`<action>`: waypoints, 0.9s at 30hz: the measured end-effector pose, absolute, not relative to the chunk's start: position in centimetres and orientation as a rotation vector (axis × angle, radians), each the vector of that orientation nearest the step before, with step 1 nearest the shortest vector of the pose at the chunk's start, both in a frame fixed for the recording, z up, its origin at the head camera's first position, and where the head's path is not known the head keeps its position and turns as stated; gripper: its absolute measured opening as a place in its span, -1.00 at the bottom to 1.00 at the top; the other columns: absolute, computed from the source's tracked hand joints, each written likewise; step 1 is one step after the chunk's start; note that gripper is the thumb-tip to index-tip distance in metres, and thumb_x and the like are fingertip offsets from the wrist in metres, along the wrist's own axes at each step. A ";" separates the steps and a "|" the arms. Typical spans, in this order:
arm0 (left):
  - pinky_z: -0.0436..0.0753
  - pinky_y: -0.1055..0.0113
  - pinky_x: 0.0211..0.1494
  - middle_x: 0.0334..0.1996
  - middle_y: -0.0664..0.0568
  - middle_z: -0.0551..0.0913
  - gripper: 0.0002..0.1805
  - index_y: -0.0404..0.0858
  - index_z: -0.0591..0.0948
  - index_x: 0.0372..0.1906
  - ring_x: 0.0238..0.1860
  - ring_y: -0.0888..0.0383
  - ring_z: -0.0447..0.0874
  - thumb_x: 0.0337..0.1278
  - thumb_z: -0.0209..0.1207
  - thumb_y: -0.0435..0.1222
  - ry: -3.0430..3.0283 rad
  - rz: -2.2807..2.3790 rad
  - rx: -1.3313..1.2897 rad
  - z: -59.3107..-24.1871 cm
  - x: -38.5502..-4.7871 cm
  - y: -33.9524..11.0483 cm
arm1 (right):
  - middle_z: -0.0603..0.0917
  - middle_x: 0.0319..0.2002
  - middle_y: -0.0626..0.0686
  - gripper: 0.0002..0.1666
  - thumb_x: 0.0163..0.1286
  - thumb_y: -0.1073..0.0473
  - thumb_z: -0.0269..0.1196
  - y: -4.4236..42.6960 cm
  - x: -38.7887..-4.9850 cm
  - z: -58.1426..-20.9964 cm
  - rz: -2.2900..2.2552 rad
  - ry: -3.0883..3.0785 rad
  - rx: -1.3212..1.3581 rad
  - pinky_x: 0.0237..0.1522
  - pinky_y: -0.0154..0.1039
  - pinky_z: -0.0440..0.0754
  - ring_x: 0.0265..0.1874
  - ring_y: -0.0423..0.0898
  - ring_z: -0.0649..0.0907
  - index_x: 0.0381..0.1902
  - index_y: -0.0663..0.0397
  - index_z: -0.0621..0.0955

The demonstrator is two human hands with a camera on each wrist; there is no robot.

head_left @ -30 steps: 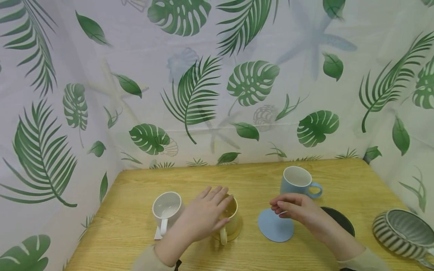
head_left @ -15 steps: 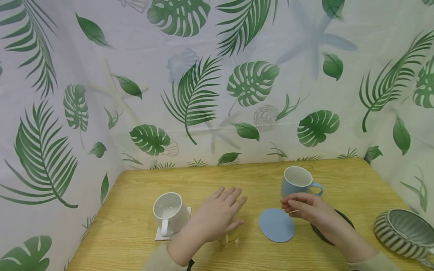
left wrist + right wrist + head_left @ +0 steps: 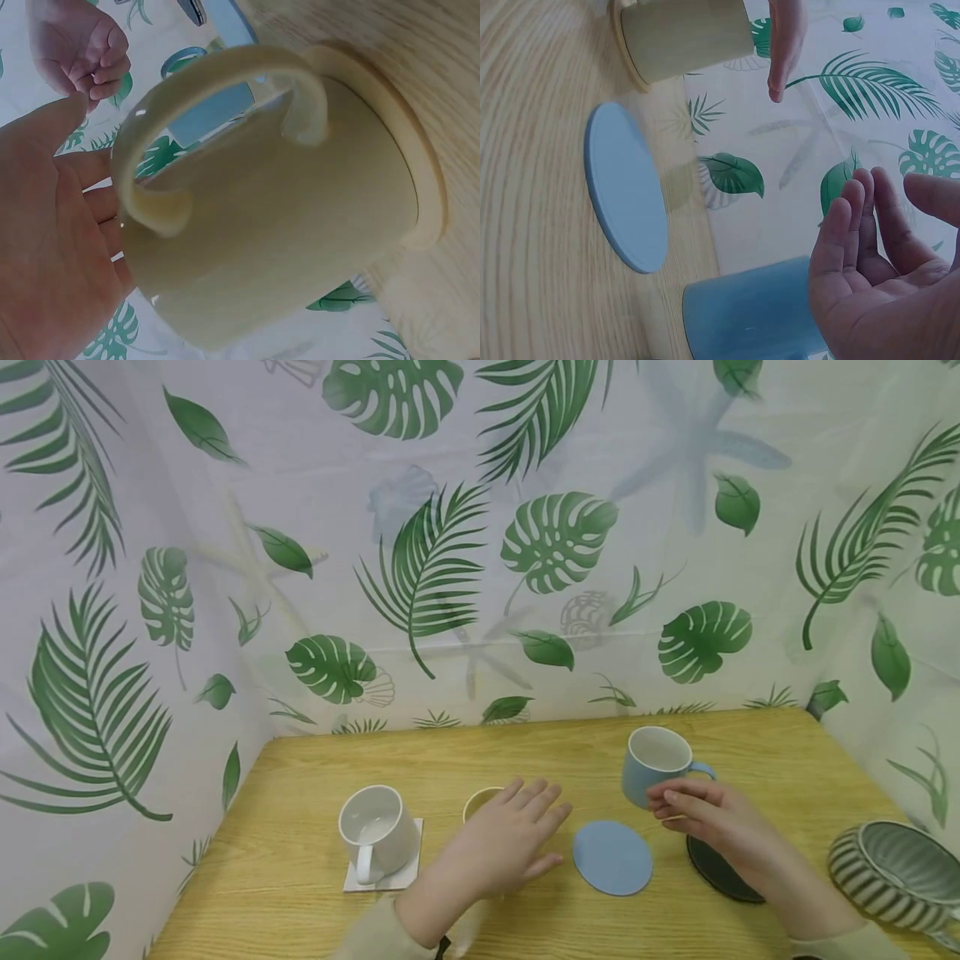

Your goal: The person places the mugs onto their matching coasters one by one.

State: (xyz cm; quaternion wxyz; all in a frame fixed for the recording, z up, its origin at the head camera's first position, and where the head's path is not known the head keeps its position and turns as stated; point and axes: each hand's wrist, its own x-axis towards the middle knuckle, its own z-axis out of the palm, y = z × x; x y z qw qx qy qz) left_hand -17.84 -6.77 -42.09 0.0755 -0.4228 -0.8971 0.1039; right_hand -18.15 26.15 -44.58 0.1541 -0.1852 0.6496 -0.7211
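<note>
A cream-yellow mug (image 3: 255, 202) stands on a round yellow coaster (image 3: 424, 172). My left hand (image 3: 506, 839) is spread flat above it, fingers straight, covering most of the mug in the head view; the left wrist view shows the palm apart from the rim. My right hand (image 3: 720, 831) hovers by the blue mug (image 3: 651, 772), fingers loosely bent, holding nothing. In the right wrist view that mug is partly behind the hand. Left of the right hand a round blue coaster (image 3: 612, 858) lies bare on the table. Beneath the right forearm a dark round coaster (image 3: 720, 868) is partly hidden.
A white mug (image 3: 382, 835) stands on a square white coaster (image 3: 408, 868) at the left. On the far right sits a grey-striped rounded cup (image 3: 877, 872). The wooden table (image 3: 487, 747) backs onto a leaf-patterned cloth (image 3: 465, 527).
My left hand has slid right over the yellow mug, uncovering the white mug's coaster. My right hand has moved right, away from the blue coaster towards the blue mug's handle. The mugs stay put.
</note>
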 end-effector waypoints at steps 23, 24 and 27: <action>0.34 0.14 0.70 0.60 0.00 0.40 -0.30 -0.07 0.40 0.60 0.62 0.05 0.37 0.60 0.00 0.20 -2.677 0.303 -1.343 -42.7 -17.8 -5.4 | 0.84 -0.01 -0.24 -0.41 0.75 0.37 -0.13 29.1 -17.9 -44.7 -2.192 1.765 -0.445 0.05 -0.44 0.74 -0.03 -0.33 0.79 0.08 -0.23 0.79; 0.34 0.14 0.70 0.60 0.00 0.41 -0.30 -0.07 0.41 0.60 0.62 0.05 0.37 0.60 0.00 0.20 -2.677 0.306 -1.343 -42.8 -17.8 -5.3 | 0.84 -0.01 -0.24 -0.41 0.75 0.37 -0.14 29.2 -17.9 -44.7 -2.188 1.764 -0.441 0.05 -0.45 0.74 -0.03 -0.33 0.79 0.08 -0.23 0.79; 0.32 0.15 0.70 0.60 0.01 0.41 -0.31 -0.06 0.40 0.60 0.61 0.05 0.38 0.60 0.00 0.20 -2.683 0.309 -1.341 -42.9 -17.7 -5.1 | 0.84 -0.02 -0.24 -0.42 0.75 0.36 -0.13 29.6 -17.8 -44.9 -2.195 1.759 -0.398 0.04 -0.44 0.75 -0.04 -0.32 0.79 0.06 -0.22 0.80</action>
